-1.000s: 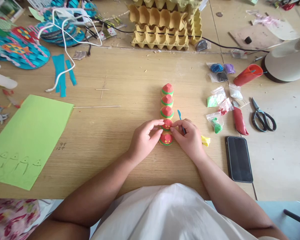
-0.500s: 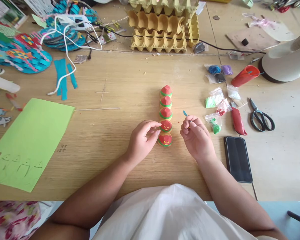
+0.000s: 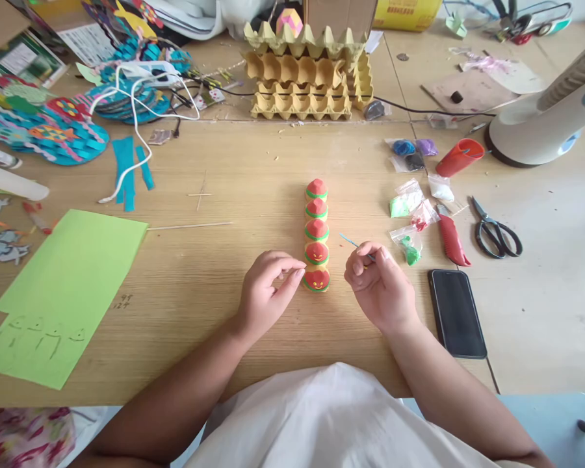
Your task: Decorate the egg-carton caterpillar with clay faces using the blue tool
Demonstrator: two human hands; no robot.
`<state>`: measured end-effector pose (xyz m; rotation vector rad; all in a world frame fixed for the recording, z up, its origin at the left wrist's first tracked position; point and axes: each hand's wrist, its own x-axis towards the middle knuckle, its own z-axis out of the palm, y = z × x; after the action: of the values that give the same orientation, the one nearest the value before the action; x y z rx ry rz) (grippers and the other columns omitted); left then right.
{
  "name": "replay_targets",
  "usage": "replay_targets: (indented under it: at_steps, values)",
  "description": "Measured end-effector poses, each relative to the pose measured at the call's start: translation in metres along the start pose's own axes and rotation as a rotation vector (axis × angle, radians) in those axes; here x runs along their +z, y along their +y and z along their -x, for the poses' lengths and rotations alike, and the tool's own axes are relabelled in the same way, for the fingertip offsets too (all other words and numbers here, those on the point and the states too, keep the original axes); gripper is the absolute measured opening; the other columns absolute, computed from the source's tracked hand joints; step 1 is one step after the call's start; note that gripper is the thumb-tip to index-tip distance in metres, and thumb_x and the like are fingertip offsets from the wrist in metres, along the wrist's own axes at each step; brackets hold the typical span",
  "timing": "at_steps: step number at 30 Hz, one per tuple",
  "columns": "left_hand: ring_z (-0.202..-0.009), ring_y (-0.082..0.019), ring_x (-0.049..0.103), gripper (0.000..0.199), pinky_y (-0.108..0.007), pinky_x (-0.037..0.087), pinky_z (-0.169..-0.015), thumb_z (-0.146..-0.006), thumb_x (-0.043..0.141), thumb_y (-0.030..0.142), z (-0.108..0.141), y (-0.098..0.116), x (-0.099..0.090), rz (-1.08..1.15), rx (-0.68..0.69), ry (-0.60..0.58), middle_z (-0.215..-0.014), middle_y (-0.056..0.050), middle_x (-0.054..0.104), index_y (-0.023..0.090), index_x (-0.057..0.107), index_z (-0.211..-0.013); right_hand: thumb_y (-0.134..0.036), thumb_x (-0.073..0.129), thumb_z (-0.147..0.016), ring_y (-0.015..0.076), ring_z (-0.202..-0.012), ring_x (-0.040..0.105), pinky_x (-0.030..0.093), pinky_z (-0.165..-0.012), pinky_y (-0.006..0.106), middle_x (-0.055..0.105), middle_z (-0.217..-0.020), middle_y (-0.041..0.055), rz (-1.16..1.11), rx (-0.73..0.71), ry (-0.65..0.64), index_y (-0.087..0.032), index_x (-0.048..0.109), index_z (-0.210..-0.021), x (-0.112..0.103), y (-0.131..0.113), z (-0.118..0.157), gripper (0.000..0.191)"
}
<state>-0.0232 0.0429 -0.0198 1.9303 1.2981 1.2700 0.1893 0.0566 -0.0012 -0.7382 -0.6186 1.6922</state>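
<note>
A strip of egg-carton cups stands on the table, pointing away from me. Its domes are red with green bands, and the nearest two have yellow smiling faces. My left hand is at the strip's near left side, thumb and forefinger pinched together at its edge between the two faces. To the right of the strip, my right hand holds a thin blue clay modelling tool, its tip pointing up and left towards the strip. The rest of the tool is mostly hidden by my fingers.
Bags of coloured clay, a red cutter, scissors and a phone lie to the right. Green paper is at left, thin sticks beside it. Egg cartons stand behind.
The view has shifted slightly. My left hand has slid nearer me along the strip, its thumb and forefinger closer together. The blue tool has turned in my right hand, its blade now thin, edge-on.
</note>
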Motion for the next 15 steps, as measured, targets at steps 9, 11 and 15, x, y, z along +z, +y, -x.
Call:
replay_targets:
  at_steps: [9, 11, 15]
  values:
    - [-0.095, -0.02, 0.06, 0.02, -0.038, 0.051, -0.089, -0.089, 0.07, 0.015, 0.009, 0.028, -0.005, -0.234, 0.305, 0.059, -0.102, -0.006, 0.063, 0.022, 0.065, -0.107, -0.049, 0.055, -0.101, 0.0194, -0.116, 0.066, 0.049, -0.107, 0.037, 0.068, -0.125, 0.0032, -0.103, 0.192, -0.24, -0.029, 0.067, -0.111, 0.019, 0.002, 0.024, 0.026]
    - [-0.1, -0.022, 0.059, 0.023, -0.04, 0.051, -0.09, -0.088, 0.072, 0.019, 0.01, 0.029, -0.005, -0.298, 0.343, 0.089, -0.108, -0.007, 0.061, 0.023, 0.064, -0.109, -0.05, 0.053, -0.102, 0.0212, -0.124, 0.063, 0.044, -0.113, 0.04, 0.067, -0.131, 0.0053, -0.063, 0.207, -0.297, -0.028, 0.066, -0.115, 0.021, 0.004, 0.028, 0.028]
    - [-0.11, -0.026, 0.053, 0.023, -0.044, 0.049, -0.096, -0.086, 0.075, 0.022, 0.013, 0.029, -0.004, -0.375, 0.359, 0.128, -0.114, -0.009, 0.057, 0.025, 0.067, -0.107, -0.05, 0.052, -0.102, 0.023, -0.13, 0.058, 0.042, -0.113, 0.042, 0.064, -0.136, 0.0089, 0.036, 0.219, -0.35, -0.027, 0.063, -0.119, 0.02, 0.011, 0.033, 0.031]
